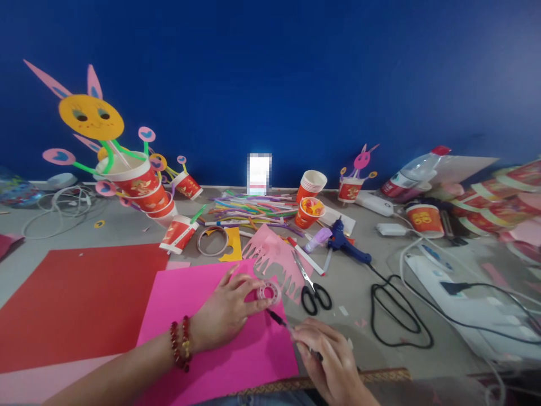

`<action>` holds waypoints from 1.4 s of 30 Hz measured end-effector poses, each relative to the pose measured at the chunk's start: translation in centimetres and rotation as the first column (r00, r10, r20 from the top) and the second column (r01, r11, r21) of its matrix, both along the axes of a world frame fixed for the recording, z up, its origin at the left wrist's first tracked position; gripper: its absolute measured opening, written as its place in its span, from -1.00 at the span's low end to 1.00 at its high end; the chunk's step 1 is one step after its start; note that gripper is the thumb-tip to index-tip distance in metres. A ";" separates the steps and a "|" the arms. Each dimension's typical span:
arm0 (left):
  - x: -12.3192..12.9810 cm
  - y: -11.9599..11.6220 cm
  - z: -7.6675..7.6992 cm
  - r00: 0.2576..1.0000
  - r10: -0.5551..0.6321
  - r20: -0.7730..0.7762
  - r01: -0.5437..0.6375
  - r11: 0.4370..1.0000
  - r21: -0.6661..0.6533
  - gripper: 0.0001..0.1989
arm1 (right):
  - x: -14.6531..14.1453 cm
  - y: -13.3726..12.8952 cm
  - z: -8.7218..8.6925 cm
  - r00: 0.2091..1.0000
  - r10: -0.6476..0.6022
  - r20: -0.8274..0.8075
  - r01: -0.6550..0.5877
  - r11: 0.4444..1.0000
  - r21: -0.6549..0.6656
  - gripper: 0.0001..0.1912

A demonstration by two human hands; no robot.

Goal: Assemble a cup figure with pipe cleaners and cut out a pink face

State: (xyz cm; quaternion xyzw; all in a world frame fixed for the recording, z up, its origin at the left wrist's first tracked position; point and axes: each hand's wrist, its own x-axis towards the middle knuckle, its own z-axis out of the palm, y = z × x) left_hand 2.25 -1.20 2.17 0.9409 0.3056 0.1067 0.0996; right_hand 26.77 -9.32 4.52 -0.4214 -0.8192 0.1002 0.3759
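Observation:
A sheet of bright pink paper lies in front of me on the grey table. My left hand, with red bead bracelets at the wrist, rests on this sheet. Its index finger and thumb hold down a small clear tape roll near the sheet's upper right corner. In my right hand is a pen, its black tip at the lower edge of the roll, by my left thumb. Whether the tip touches the paper, I cannot tell. Black-handled scissors lie just right of the sheet.
Red paper lies to the left. Behind are cut pink paper, a wide tape roll, pipe cleaners and red paper cups. At right are a blue glue gun, its looped cord and a bottle.

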 end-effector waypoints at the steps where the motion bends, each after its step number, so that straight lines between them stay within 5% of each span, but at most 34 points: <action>1: 0.0 0.0 0.0 1.000 0.002 -0.002 -0.002 1.000 0.001 -0.32 | 0.3 0.0 -0.1 1.000 -0.028 -0.011 0.028 1.000 -0.008 -0.77; 11: 0.1 0.0 0.3 1.000 0.009 0.020 -0.008 1.000 -0.030 -0.30 | 2.4 1.0 -1.2 0.960 -0.242 -0.139 0.202 0.946 -0.251 -0.82; 18: 0.1 -0.1 0.5 1.000 0.006 0.018 -0.005 0.998 -0.070 -0.32 | 2.4 1.8 -1.1 0.944 -0.277 -0.178 0.222 0.935 -0.277 -0.81; 27: -0.1 -0.1 0.1 1.000 0.002 0.018 -0.001 0.999 -0.052 -0.44 | 1.5 2.6 -0.9 0.788 -0.345 -0.511 0.178 0.921 -0.347 -0.84; 33: 0.1 -0.1 0.4 1.000 0.002 -0.014 -0.002 1.000 -0.016 -0.52 | -0.3 4.2 -1.2 0.819 -0.359 -0.448 0.183 0.903 -0.389 -0.87; 35: 0.2 -0.2 0.6 1.000 0.010 -0.030 -0.010 1.000 0.001 -0.50 | -0.7 4.6 -1.4 0.902 -0.267 -0.339 0.157 0.934 -0.320 -0.94; 37: 0.3 -0.2 0.7 0.999 0.007 -0.034 -0.006 1.000 0.026 -0.47 | -0.9 4.9 -1.5 0.978 -0.140 -0.153 0.104 0.970 -0.221 -0.80; 42: 0.3 -0.4 0.8 0.998 0.008 -0.059 -0.002 0.995 0.095 -0.53 | -1.2 4.8 -1.6 0.993 -0.015 0.115 0.025 0.997 -0.079 -0.63</action>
